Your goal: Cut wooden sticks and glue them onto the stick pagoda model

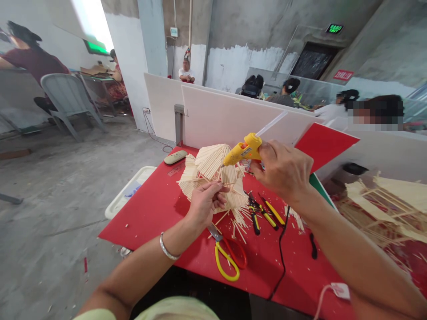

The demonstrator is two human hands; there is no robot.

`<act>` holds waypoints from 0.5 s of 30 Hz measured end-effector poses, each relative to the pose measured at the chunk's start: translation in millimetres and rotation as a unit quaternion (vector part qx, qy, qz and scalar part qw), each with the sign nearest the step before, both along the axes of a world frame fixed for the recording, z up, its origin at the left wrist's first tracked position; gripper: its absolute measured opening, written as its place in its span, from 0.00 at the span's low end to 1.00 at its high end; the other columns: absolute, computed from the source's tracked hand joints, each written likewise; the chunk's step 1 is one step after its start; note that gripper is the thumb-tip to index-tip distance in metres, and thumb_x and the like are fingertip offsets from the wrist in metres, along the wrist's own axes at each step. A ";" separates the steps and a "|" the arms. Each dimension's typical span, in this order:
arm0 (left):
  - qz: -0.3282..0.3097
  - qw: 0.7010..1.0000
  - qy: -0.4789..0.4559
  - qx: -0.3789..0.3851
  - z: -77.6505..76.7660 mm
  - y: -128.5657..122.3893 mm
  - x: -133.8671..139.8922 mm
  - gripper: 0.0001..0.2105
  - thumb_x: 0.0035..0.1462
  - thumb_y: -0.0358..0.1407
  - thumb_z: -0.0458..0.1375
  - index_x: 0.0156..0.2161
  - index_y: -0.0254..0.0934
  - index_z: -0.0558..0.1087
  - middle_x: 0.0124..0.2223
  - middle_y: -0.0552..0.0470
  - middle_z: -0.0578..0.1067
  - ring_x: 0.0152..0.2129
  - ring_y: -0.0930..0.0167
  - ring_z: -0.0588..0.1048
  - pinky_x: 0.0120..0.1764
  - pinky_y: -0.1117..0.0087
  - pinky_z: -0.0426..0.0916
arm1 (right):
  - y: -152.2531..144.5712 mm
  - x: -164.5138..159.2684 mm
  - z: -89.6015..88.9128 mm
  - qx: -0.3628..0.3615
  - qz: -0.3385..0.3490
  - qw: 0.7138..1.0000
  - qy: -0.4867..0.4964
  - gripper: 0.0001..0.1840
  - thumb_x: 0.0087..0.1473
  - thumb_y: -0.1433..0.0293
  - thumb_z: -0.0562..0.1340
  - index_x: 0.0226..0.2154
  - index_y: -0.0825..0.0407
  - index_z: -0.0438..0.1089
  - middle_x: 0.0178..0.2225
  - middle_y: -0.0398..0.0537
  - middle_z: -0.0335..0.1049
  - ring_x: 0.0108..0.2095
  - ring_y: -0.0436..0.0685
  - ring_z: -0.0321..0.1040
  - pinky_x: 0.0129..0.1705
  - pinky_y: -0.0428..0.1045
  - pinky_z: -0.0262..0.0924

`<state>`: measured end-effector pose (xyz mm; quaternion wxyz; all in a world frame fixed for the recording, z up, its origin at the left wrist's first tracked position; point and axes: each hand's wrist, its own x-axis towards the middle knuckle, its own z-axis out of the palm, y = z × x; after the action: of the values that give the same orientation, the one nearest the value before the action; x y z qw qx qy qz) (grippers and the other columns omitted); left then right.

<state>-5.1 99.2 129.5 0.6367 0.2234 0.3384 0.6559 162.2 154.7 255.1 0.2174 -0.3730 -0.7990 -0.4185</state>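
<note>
A small model building made of pale wooden sticks (213, 159) stands on the red table. My right hand (283, 166) is closed round a yellow hot glue gun (242, 151), a clear glue stick poking out of its back. The gun's nozzle points down at the stick-built roof; whether it touches cannot be made out. My left hand (208, 200) is at the near side of the model with thumb and fingers pinched together. What lies between those fingertips is too small to name. Loose sticks (238, 222) lie beside and below the model.
Scissors with red and yellow handles (227, 262) lie near the table's front edge. Pliers (262, 213), a yellow cutter (275, 210) and a black cord (282, 249) are on the right. An oval case (175, 157) sits behind. A white partition (233, 111) borders the table; people sit beyond.
</note>
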 end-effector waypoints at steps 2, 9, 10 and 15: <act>0.000 1.000 -0.002 0.002 -0.4 0.7 -0.1 0.12 0.48 0.37 0.67 0.34 0.28 0.74 0.31 0.44 0.79 0.16 0.77 0.71 0.17 0.77 0.65 | 0.6 -0.8 -1.8 -0.010 0.002 1.000 -0.003 0.16 0.58 0.65 0.53 0.46 0.55 0.67 0.32 0.49 0.69 0.30 0.54 0.60 0.29 0.51 0.41; 0.001 1.000 -0.006 -0.003 1.2 0.1 -0.6 0.13 0.47 0.36 0.67 0.35 0.28 0.74 0.31 0.44 0.79 0.16 0.77 0.71 0.18 0.77 0.66 | 2.2 -1.1 -4.6 -0.004 0.001 1.000 -0.013 0.16 0.59 0.65 0.53 0.46 0.54 0.67 0.32 0.48 0.69 0.30 0.53 0.60 0.29 0.50 0.42; 0.001 1.000 -0.007 -0.004 1.2 -0.1 -0.4 0.13 0.47 0.36 0.67 0.35 0.28 0.74 0.31 0.44 0.79 0.16 0.77 0.71 0.18 0.77 0.66 | 2.3 -0.9 -4.5 -0.004 0.001 1.000 -0.013 0.16 0.59 0.65 0.53 0.45 0.54 0.67 0.32 0.48 0.69 0.30 0.53 0.60 0.29 0.50 0.42; 0.000 1.000 -0.006 -0.006 1.7 -0.6 0.0 0.12 0.47 0.36 0.67 0.35 0.28 0.74 0.31 0.44 0.79 0.16 0.77 0.71 0.17 0.77 0.66 | 2.6 0.1 -4.5 0.003 0.006 1.000 -0.003 0.15 0.58 0.65 0.54 0.44 0.54 0.67 0.31 0.48 0.69 0.30 0.53 0.61 0.30 0.50 0.42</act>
<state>-5.1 98.6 131.3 0.6403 0.2154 0.3385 0.6550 162.3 157.3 250.6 0.2193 -0.3661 -0.8006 -0.4206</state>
